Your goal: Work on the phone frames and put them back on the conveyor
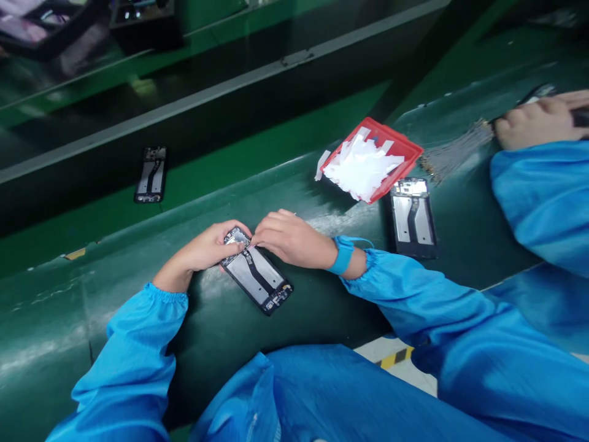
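Observation:
An opened smartphone [264,279], its circuit board and black flex cable exposed, lies tilted on the green mat in front of me. My left hand [214,245] grips its upper left edge, with the thumb resting over the circuit board. Beside it, my right hand [289,236] has its fingers pinched together at the phone's upper right edge. Whether those fingertips hold anything small is hidden. A blue wrist strap [343,255] circles my right wrist.
A red tray [405,147] heaped with white strips [363,166] stands ahead, right. Another opened phone [414,221] lies nearby, a third phone [151,175] at back left. Thin grey cables [460,150] lie by a co-worker's hand [534,123]. A grey rail [221,95] runs behind.

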{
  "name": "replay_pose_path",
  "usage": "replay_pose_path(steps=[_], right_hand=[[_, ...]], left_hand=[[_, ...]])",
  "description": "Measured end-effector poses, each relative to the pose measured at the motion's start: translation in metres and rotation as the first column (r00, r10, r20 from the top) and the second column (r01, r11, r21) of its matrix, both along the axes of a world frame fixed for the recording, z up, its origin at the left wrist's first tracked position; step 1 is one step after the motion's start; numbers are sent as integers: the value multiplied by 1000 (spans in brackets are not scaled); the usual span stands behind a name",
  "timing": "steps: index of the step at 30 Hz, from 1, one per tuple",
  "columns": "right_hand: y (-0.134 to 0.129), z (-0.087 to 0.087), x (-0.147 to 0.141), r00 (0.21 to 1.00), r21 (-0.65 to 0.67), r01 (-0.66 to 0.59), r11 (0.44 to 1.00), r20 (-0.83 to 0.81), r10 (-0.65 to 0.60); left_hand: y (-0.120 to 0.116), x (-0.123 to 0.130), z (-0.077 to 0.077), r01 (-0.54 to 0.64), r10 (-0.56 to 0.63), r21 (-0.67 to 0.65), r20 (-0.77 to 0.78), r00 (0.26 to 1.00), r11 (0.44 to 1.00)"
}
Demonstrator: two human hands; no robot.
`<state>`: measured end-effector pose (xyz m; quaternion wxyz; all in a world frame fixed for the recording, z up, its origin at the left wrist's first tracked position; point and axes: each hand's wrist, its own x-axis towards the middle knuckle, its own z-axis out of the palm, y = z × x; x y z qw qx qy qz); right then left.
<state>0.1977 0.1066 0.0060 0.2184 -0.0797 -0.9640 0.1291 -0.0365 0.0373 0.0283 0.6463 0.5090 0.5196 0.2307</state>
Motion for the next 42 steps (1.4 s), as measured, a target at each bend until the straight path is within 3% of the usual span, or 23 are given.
replay_pose_path(steps=[3,7,9,11,13,16,18,19,26,42], right_hand=[[7,4,11,993,111,109,988,33,-114],[34,3,34,854,217,472,855,128,-504],[43,1,39,811,204,524,827,175,-558],[39,4,37,828,186,517,836,138,-543],[23,11,31,888,171,442,881,61,-457],[-6,21,21,989,144,95,985,103,-111],[-18,22,16,983,136,-83,987,172,59],[-20,21,14,979,141,-109,984,186,82],[-17,12,11,993,147,-23,989,117,6],[-17,8,11,990,133,-34,991,139,15]], left_hand=[[-2,3,0,-68,68,-26,2,998,997],[-2,6,-2,-175,175,-30,17,984,984],[-2,5,-2,-158,159,-47,21,987,986],[-1,4,-1,-124,126,-68,24,992,990],[0,4,0,-112,114,-72,26,993,991],[0,5,0,-116,117,-47,22,993,992],[0,6,1,-119,120,-29,18,993,992],[0,6,1,-119,120,-23,16,993,993],[-1,3,1,-75,76,-30,29,997,997],[-2,1,-5,-60,62,-43,52,997,997]])
